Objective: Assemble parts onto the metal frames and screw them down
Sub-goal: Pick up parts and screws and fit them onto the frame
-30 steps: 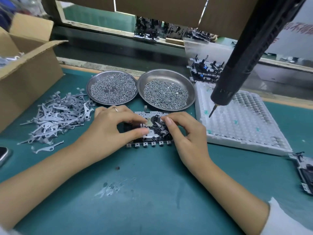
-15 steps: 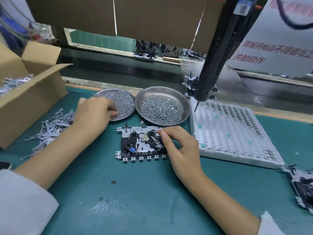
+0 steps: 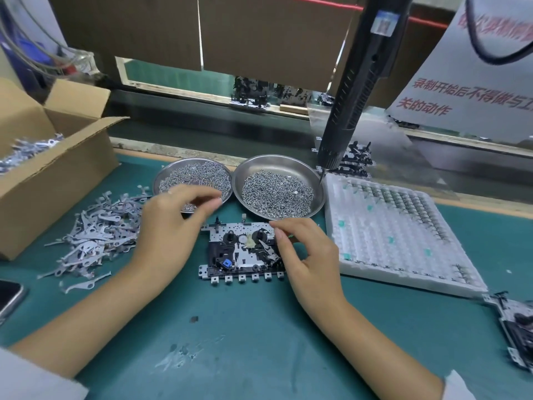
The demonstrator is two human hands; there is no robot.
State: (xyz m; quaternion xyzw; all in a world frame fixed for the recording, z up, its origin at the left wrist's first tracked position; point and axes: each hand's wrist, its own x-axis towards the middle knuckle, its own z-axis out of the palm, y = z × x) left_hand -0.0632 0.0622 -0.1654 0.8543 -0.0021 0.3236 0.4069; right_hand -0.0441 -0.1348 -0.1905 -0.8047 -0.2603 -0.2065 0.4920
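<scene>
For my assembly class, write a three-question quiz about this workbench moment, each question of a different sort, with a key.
1. True or false: the electric screwdriver is held in the right hand.
2. Multiple choice: the left hand is over the near edge of which thing? A) the cardboard box B) the left dish of screws C) the white tray
3. Fill in: the right hand's fingers touch the right side of the ____.

Key: 1 false, it hangs above the bench untouched. 2 B. 3 metal frame.
</scene>
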